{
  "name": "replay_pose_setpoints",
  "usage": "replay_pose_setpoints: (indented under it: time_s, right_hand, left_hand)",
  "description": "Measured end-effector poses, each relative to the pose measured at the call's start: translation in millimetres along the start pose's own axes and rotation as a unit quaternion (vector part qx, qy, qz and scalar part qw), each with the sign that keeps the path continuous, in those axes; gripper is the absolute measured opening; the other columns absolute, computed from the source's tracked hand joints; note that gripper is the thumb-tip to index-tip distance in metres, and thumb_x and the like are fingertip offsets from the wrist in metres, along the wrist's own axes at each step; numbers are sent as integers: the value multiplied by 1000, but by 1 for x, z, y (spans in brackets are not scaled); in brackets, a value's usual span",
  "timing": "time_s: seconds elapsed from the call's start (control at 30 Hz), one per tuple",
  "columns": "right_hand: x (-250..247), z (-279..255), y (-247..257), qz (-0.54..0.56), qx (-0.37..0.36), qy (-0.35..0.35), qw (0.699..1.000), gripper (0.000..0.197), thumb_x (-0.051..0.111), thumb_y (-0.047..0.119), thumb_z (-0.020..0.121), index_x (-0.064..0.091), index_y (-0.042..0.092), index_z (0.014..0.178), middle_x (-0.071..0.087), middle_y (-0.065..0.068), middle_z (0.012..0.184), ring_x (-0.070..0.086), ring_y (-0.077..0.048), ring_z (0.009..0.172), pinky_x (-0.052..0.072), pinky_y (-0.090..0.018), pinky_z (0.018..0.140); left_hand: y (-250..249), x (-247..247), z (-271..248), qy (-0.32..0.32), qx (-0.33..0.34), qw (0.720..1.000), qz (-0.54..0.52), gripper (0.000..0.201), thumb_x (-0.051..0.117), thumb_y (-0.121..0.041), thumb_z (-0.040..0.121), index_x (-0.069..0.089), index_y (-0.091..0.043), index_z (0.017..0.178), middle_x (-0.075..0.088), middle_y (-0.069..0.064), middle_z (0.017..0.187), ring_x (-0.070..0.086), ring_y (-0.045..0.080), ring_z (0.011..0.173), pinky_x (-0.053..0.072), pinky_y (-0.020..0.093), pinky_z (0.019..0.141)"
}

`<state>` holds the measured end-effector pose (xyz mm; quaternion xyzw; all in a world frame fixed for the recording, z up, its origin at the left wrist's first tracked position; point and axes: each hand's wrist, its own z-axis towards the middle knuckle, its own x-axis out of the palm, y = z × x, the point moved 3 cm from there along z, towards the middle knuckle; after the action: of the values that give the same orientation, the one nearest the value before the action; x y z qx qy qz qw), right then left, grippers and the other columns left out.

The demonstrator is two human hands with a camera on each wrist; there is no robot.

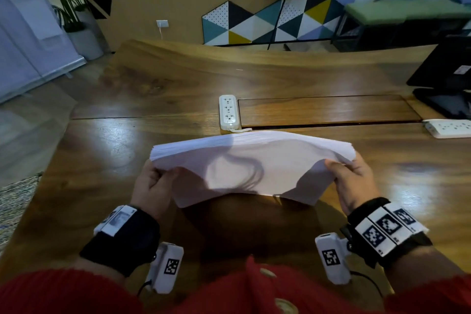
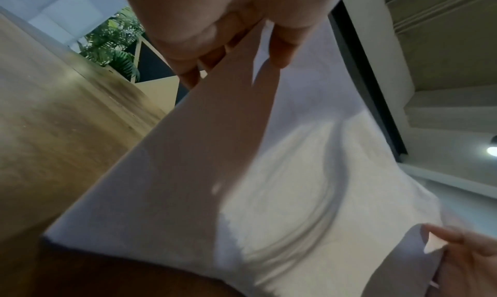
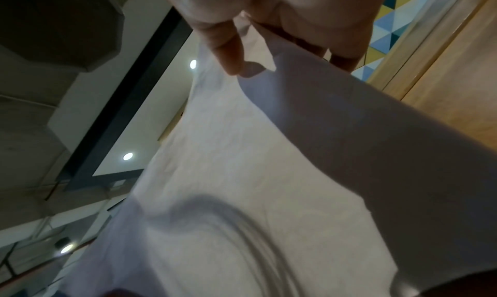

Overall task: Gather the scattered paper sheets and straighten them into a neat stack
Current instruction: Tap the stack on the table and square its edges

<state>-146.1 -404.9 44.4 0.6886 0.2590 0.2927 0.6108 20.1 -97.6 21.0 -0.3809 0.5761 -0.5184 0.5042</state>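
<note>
A thick stack of white paper sheets [image 1: 252, 160] is held up above the wooden table [image 1: 102, 150], bowed upward in the middle with its near edge hanging down. My left hand [image 1: 155, 181] grips the stack's left end, thumb on top and fingers beneath. My right hand [image 1: 351, 173] grips the right end the same way. In the left wrist view the stack [image 2: 269, 174] fills the frame below the left hand [image 2: 236, 53], and my right hand's fingers [image 2: 462, 259] show at the far corner. The right wrist view has my right hand [image 3: 271, 46] pinching the stack [image 3: 255, 174].
A white power strip [image 1: 229, 113] lies just beyond the stack, beside a recessed wooden cable hatch [image 1: 328, 109]. Another power strip [image 1: 449, 128] and a black monitor base [image 1: 443, 102] sit at the right. The table's left edge drops to the floor.
</note>
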Motion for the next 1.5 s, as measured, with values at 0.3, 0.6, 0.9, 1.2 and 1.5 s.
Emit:
replay_pose_setpoints:
  time_s: [0.3, 0.6, 0.9, 1.2, 1.5]
  right_hand:
    - [21, 0, 15, 75, 65, -118, 988, 22, 49, 46, 90, 54, 25, 86, 61, -6, 100, 58, -17, 91, 46, -31, 81]
    - [23, 13, 26, -36, 30, -166, 985, 34, 42, 38, 94, 54, 7, 96, 42, 1, 75, 44, -15, 76, 36, -26, 66]
    - [22, 3, 49, -277, -98, -178, 939, 80, 56, 68, 50, 42, 19, 111, 40, -7, 120, 42, -27, 114, 37, -51, 102]
    - [79, -17, 78, -601, -289, 164, 727, 26, 58, 38, 84, 42, 22, 70, 46, 3, 64, 58, -30, 69, 35, -31, 60]
    - [42, -4, 90, -212, -175, 174, 946, 7, 74, 5, 72, 69, 9, 74, 63, -10, 62, 52, -7, 60, 43, -18, 55]
  left_hand:
    - [-45, 12, 2, -95, -7, 989, -111, 24, 51, -17, 89, 47, -19, 65, 51, -2, 56, 48, -2, 44, 40, 13, 46]
    - [-45, 11, 6, -36, -2, 990, -136, 15, 65, -23, 78, 51, -17, 79, 54, 1, 69, 56, -8, 48, 43, 7, 47]
    - [-55, 19, -8, -9, 60, 997, -49, 33, 69, 4, 74, 65, -28, 71, 69, -23, 59, 61, -6, 57, 50, 11, 57]
    - [-115, 28, -22, 76, 222, 972, -3, 21, 75, -19, 66, 69, -38, 74, 68, -13, 68, 60, 8, 58, 47, 23, 54]
    - [-93, -12, 15, 143, 18, 989, 25, 32, 90, -31, 42, 73, -23, 69, 74, -4, 66, 66, 16, 66, 57, 34, 69]
